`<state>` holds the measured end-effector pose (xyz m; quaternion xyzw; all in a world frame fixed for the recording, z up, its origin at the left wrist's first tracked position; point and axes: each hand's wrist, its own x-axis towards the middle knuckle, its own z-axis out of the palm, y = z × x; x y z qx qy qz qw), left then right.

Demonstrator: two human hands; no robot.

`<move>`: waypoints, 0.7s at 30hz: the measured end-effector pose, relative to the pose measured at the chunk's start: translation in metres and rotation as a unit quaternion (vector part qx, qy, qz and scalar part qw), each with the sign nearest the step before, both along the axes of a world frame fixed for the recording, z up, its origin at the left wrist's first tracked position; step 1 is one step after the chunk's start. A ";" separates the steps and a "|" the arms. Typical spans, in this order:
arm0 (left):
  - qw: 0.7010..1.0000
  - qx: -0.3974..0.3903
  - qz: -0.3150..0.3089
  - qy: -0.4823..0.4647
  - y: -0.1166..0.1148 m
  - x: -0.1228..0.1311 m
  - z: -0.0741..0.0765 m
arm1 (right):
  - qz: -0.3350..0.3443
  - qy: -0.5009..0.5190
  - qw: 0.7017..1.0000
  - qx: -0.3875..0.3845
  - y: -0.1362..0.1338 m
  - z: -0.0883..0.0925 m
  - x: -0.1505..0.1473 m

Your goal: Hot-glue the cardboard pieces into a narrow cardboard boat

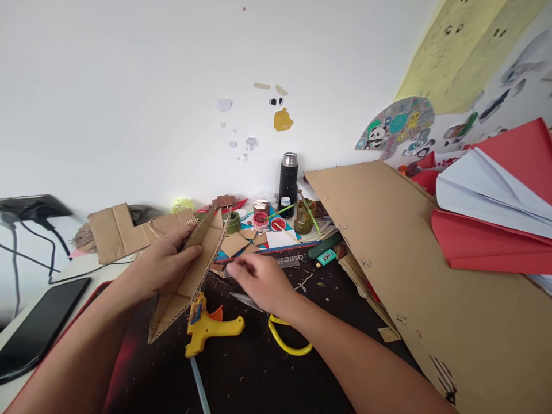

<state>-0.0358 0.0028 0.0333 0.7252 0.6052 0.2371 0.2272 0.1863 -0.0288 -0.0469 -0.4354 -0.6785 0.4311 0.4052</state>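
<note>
Brown cardboard piece (199, 265), pointed tips, corrugated edge

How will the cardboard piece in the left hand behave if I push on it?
The cardboard piece is probably light, being thin board gripped by the left hand alone. Its corrugated edge suggests it should feel fairly stiff. It may give or fold where it is already bent.

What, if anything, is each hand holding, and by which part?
The left hand grips a folded cardboard piece by its left side. Whether the right hand holds anything can't be told.
</note>
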 end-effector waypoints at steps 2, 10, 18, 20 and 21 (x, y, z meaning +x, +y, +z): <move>0.999 -0.016 -0.035 0.022 -0.002 0.004 -0.001 | -0.032 0.089 0.994 -0.061 0.009 0.001 0.004; 0.991 -0.060 -0.091 0.075 -0.011 0.017 -0.016 | -0.040 0.215 0.964 -0.149 0.019 0.007 0.010; 0.989 -0.057 -0.088 0.106 -0.014 0.017 -0.020 | -0.097 0.114 0.983 -0.108 0.019 0.005 0.010; 0.989 -0.052 -0.080 0.112 -0.016 0.023 -0.016 | -0.106 0.090 0.985 -0.105 0.018 0.007 0.010; 0.989 -0.042 -0.063 0.123 -0.017 0.026 -0.014 | -0.106 0.084 0.985 -0.110 0.018 0.008 0.010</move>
